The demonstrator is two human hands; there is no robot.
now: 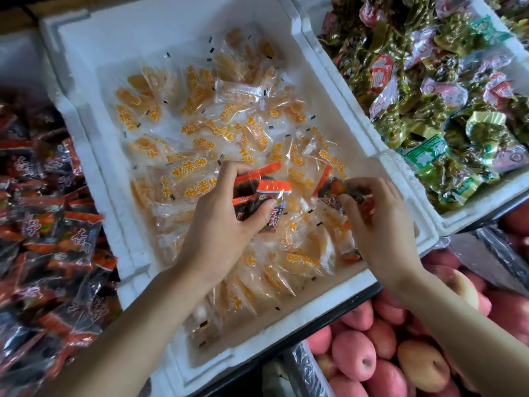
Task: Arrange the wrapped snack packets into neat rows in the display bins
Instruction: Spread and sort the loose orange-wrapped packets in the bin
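Red pile (48,224) lay left, likely home for strays. Left hand (220,227) curled tight round a red bunch (257,202) over the white bin (94,167) of orange packets (200,116). Right hand (383,224) fingers (372,186) pinched one more red packet (332,187) at the bin's near right. Probably sorting by kind.

Single head-worn wide-angle view, looking forward and steeply down from close above the white foam bin (86,167). The bin fills centre frame, rotated a bit; its straight edges bow from the lens. Both forearms enter from the bottom edge, with left hand (226,216) and right hand (383,224) near centre. The left edge catches dark-red packets (43,224), the top right green packets (400,124), the bottom right apples (355,356).
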